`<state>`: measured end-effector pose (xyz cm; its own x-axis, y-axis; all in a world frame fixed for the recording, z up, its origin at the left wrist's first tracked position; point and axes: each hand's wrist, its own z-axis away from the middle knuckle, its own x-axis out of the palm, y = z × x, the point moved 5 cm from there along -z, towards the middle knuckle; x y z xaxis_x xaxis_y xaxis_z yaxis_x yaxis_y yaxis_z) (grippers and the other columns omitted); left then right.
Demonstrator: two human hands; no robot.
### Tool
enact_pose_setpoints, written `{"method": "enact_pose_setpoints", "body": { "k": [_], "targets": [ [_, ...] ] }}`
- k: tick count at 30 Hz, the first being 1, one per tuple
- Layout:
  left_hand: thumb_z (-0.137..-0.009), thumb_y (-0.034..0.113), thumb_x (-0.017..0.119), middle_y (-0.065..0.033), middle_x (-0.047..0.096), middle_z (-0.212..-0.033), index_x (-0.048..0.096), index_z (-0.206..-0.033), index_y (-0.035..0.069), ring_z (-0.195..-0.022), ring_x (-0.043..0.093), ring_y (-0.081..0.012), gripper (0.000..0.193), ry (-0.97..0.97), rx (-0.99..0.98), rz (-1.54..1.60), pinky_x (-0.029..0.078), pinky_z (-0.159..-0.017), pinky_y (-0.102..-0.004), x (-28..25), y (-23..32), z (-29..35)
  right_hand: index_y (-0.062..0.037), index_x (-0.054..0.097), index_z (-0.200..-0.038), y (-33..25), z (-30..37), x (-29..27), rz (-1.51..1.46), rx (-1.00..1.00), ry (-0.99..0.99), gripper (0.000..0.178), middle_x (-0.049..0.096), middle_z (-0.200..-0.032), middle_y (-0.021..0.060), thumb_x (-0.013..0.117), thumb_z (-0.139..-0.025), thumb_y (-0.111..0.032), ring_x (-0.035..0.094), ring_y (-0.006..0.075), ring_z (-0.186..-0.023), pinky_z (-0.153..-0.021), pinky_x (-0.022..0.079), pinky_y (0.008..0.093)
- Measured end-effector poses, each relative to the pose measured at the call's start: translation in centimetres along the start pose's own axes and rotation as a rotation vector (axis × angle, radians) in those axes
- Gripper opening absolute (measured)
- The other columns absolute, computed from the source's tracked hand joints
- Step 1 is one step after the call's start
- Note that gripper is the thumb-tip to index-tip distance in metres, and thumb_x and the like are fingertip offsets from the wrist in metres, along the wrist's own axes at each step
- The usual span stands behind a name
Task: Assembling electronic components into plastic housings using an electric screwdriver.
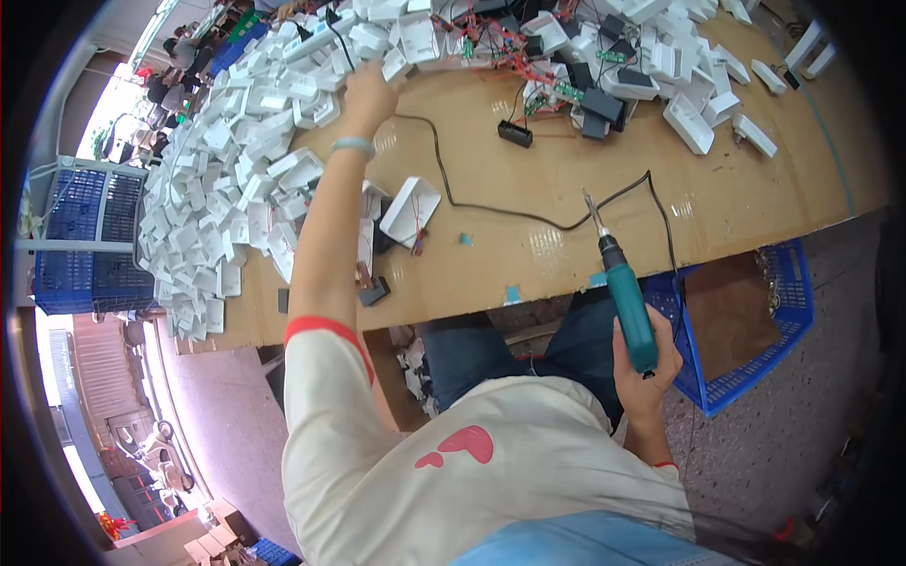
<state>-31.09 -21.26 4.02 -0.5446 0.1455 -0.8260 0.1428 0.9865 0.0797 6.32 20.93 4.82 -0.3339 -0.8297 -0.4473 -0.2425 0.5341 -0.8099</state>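
Observation:
My right hand (649, 363) is wrapped round the teal body of an electric screwdriver (630, 316), over the table's near edge. Its metal bit points away from me and a little left. A black power cord (444, 179) trails across the table and passes by my left hand. My left hand (371, 96) is stretched far out to the edge of a heap of white plastic housings (250, 141). Its fingers are bent in among the nearest housings, and what they grip is hidden. Closer to me lies a separate white housing (411, 209) with thin red wires at its end.
Small green circuit boards (569, 91), red wires and black boxes (600, 106) lie among more housings at the far side. A lone black part (515, 133) rests mid-table. A blue crate (727, 387) with brown sheet inside stands at the right, below the cardboard-covered tabletop (755, 189).

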Motion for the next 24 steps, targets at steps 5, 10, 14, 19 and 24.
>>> {"method": "enact_pose_setpoints", "body": {
  "k": [5, 10, 14, 19, 24],
  "targets": [
    [-0.087, 0.008, 0.061, -0.0200, 0.070, -0.111, 0.067, -0.108, 0.004, -0.105, 0.067, -0.0382, 0.022, -0.488, 0.007, -0.285, 0.051, -0.082, -0.0545, 3.9, 2.1, -0.7, 0.0026, 0.065, -0.117, 0.3, 0.0, -0.3, 0.061, 0.009, 0.010, 0.034, 0.072, -0.102, 0.0133, 0.080, -0.087, 0.000, 0.069, 0.0198, -0.087, -0.080, 0.054, 0.0310],
    [-0.086, 0.001, 0.057, -0.0188, 0.061, -0.098, 0.059, -0.100, -0.003, -0.095, 0.062, -0.0364, 0.015, -0.167, 0.438, -0.206, 0.053, -0.080, -0.0443, -4.4, 13.3, 7.0, 0.0022, 0.066, -0.117, 1.2, -0.6, -1.1, 0.081, 0.071, 0.065, 0.032, 0.072, -0.098, 0.0115, 0.079, -0.088, -0.001, 0.067, 0.0178, -0.083, -0.078, 0.054, 0.0303],
    [-0.083, 0.011, 0.060, -0.0109, 0.057, -0.092, 0.060, -0.100, 0.002, -0.087, 0.057, -0.0236, 0.019, -0.249, 0.774, -0.096, 0.048, -0.076, -0.0328, -8.0, 20.7, 17.1, 0.0017, 0.066, -0.116, 1.8, -1.5, -0.6, 0.081, 0.066, 0.072, 0.031, 0.071, -0.095, 0.0104, 0.079, -0.089, -0.004, 0.066, 0.0164, -0.083, -0.077, 0.053, 0.0300],
    [-0.082, 0.012, 0.060, -0.0090, 0.055, -0.088, 0.060, -0.092, 0.003, -0.086, 0.057, -0.0232, 0.013, -0.167, 0.857, 0.010, 0.048, -0.075, -0.0327, -8.0, 23.4, 18.6, 0.0016, 0.066, -0.117, 1.0, -1.3, -0.7, 0.075, 0.034, 0.081, 0.031, 0.071, -0.096, 0.0103, 0.080, -0.089, -0.004, 0.066, 0.0164, -0.083, -0.077, 0.054, 0.0302],
    [-0.082, 0.011, 0.060, -0.0077, 0.053, -0.086, 0.060, -0.093, 0.003, -0.085, 0.057, -0.0223, 0.014, -0.206, 0.822, 0.092, 0.050, -0.073, -0.0347, -7.3, 24.0, 17.7, 0.0015, 0.066, -0.116, 1.1, -0.4, -0.7, 0.036, 0.075, 0.074, 0.032, 0.072, -0.096, 0.0102, 0.080, -0.088, -0.004, 0.066, 0.0158, -0.083, -0.077, 0.054, 0.0303]
  ]
}}
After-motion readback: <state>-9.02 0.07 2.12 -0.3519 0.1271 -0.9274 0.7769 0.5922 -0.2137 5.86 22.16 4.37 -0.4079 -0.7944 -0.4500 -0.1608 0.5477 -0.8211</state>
